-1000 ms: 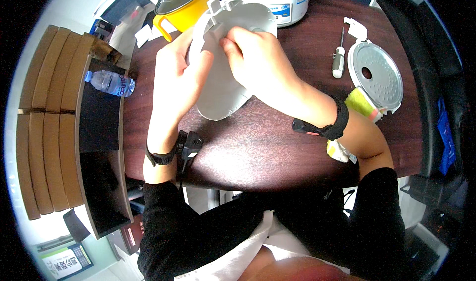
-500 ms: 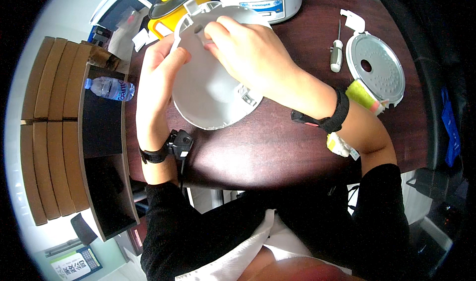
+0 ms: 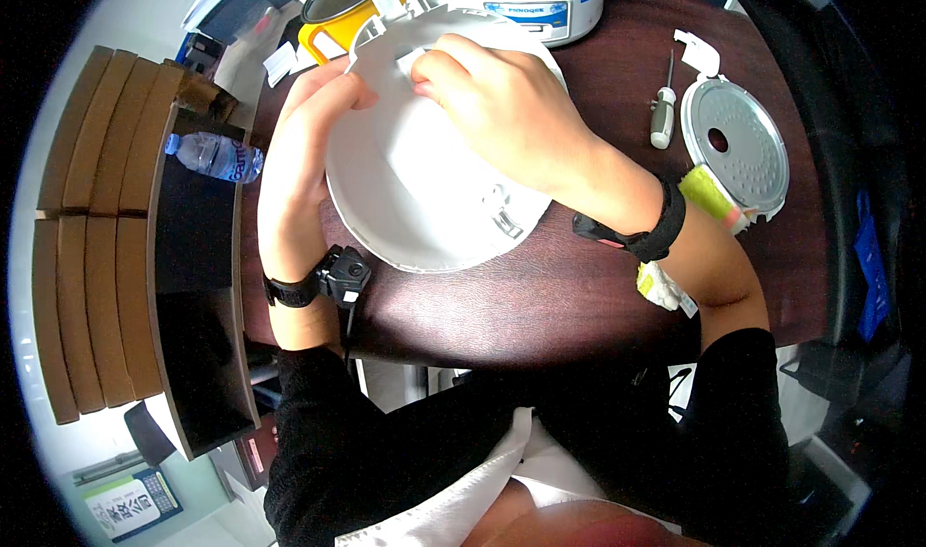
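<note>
A white rounded plastic lid shell is held tilted above the table, its hollow inside facing me. My left hand grips the shell's left rim, thumb lying over the edge and the other fingers hidden behind. Inside the hollow, near the far hinge end, my right hand is closed in a pinch. A small pale piece shows by its fingertips, too covered to name. To the right lies a round grey metal inner lid plate with a dark hole, a green-yellow sponge against its near edge.
A screwdriver and a white plastic bracket lie at the right. Behind the shell stand a white appliance body and a yellow container with a dark lid. A yellow-white cloth lies under my right forearm. Left: water bottle.
The shell has come slightly nearer and tipped, so more of its inside shows. My right hand has shifted a little right and nearer with it, still pinching inside; my left keeps its grip.
</note>
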A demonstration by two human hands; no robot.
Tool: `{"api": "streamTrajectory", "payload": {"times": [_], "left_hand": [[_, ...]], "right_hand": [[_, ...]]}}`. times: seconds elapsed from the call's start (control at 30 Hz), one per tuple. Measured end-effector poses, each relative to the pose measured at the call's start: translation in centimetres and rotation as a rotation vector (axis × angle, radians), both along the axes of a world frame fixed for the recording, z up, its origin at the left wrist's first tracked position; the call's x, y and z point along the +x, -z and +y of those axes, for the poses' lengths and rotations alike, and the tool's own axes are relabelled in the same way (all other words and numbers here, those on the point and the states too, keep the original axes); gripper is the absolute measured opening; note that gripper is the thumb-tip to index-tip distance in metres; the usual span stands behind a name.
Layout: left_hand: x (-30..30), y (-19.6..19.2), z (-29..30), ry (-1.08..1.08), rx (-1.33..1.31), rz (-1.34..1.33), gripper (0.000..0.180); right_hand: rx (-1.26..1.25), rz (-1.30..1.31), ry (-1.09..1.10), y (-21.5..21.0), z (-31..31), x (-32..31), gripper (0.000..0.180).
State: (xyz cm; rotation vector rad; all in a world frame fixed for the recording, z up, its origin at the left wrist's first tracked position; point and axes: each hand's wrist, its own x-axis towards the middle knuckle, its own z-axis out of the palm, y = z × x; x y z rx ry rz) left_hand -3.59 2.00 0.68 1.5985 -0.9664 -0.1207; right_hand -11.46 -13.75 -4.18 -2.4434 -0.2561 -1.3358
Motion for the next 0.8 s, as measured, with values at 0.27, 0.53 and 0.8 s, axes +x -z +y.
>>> {"api": "streamTrajectory", "payload": {"times": [0.27,0.53,0.8], "left_hand": [[-0.6,-0.7,-0.4,0.003,0.032,0.003,0.016],[0.6,-1.0,0.4,0.087,0.031,-0.08,0.017],[1.3,-1.1,1.1,0.083,-0.04,-0.306,0.017]], "right_hand": [[0.035,0.008,0.033,0.4,0.4,0.3,0.011],[0.148,0.078,0.044,-1.9,-2.2,-0.2,0.01],[0.105,0.199,0.051,-4.0,-3.5,-2.6,0.013]]}}
